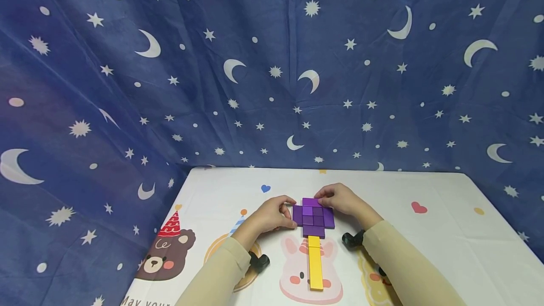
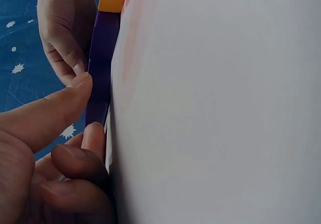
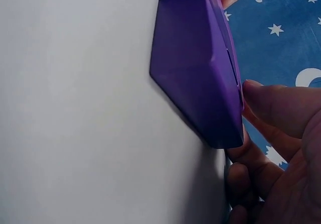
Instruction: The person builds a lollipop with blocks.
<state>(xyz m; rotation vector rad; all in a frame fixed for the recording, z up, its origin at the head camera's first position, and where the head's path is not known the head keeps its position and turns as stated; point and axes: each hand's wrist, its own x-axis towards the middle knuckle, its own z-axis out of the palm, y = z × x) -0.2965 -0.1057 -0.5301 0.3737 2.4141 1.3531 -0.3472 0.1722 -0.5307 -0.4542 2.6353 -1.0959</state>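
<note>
Flat purple blocks (image 1: pixel 313 232) lie together in a cross, darker and lighter pieces side by side. Below them a long yellow block (image 1: pixel 315 268) and a short yellow block (image 1: pixel 314 242) form a stem. My left hand (image 1: pixel 272 214) pinches the left purple block (image 1: pixel 297 215), its thumb at the near end and a finger at the far end. My right hand (image 1: pixel 342 199) holds the top purple block (image 1: pixel 311 201) by its right end. In the right wrist view the thumb (image 3: pixel 271 101) touches the purple edge, with the other fingers partly hidden behind.
A white tablecloth (image 1: pixel 425 244) with printed animals and hearts covers the table. Behind it hangs a blue curtain (image 1: pixel 272 107) with moons and stars. Black wrist mounts (image 1: pixel 260 262) stick out below both hands.
</note>
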